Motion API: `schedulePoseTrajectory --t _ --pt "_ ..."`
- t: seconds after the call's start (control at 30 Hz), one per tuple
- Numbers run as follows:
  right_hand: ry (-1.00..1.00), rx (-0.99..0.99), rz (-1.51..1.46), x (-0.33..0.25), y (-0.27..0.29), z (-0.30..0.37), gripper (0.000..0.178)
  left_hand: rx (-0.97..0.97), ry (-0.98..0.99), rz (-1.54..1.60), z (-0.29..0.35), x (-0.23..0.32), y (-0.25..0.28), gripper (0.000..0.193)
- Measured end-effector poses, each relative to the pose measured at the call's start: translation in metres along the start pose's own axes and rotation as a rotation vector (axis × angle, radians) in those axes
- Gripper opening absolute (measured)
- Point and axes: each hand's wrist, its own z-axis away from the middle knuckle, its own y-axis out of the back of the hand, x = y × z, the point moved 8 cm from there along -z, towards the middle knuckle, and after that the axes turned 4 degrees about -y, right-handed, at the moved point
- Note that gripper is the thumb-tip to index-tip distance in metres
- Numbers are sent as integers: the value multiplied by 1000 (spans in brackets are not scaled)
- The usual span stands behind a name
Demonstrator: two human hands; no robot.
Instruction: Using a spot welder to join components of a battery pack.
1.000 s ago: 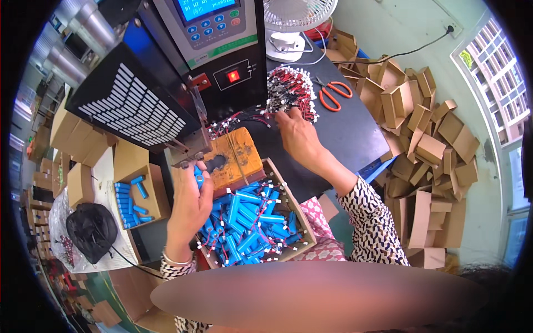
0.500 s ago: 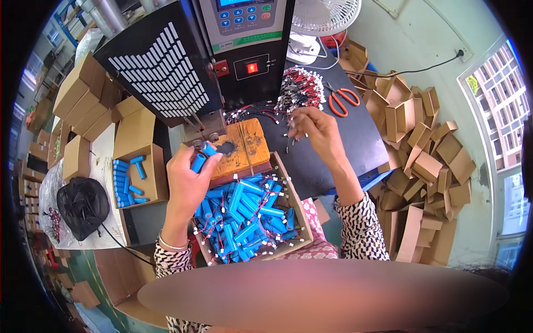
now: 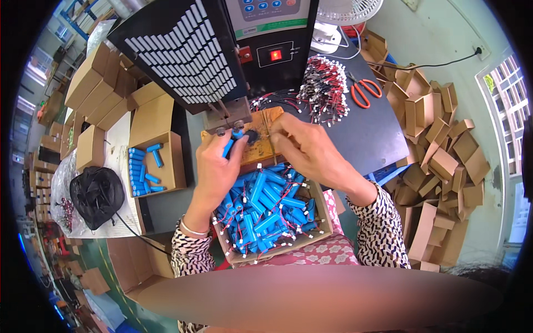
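My left hand [image 3: 217, 166] is closed around blue cylindrical battery cells [image 3: 228, 147], their ends poking out between thumb and fingers. It sits at the left side of a worn orange block [image 3: 261, 123], just below the two metal prongs [image 3: 222, 110] of a black spot-welding machine [image 3: 272, 75]. Over the block's right part, my right hand [image 3: 313, 150] has thumb and fingers pinched together. Whatever is in that pinch is hidden. Below both hands stands a shallow box [image 3: 325, 213] heaped with blue cells [image 3: 266, 222] that carry red and black leads with white connectors.
Left of the machine, an open carton [image 3: 176, 161] holds several bare blue cells. A bundle of connector leads [image 3: 325, 89] and orange-handled pliers [image 3: 363, 91] lie on the dark table at right. Small cartons [image 3: 433, 161] are piled beyond its right edge; a white fan [image 3: 347, 11] stands behind.
My right hand has come from beside the lead bundle leftward to the orange block. My left hand still grips cells near the prongs. The whole view has shifted, moving the scene rightward and up.
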Motion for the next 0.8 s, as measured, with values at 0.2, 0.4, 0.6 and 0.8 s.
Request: schedulePoseTrajectory --t 0.2,0.4,0.6,0.8 --pt "-163 -94 -179 23 -22 -16 10 15 -13 140 -1 -2 -3 21" --pt "-128 -62 -171 18 -32 -27 13 47 -50 137 2 -1 0 21" --pt "-164 -95 -196 30 -45 -33 12 48 -26 152 2 -4 -1 20" --pt "-71 48 -296 26 -36 -35 20 27 -29 109 -1 -2 -2 21"
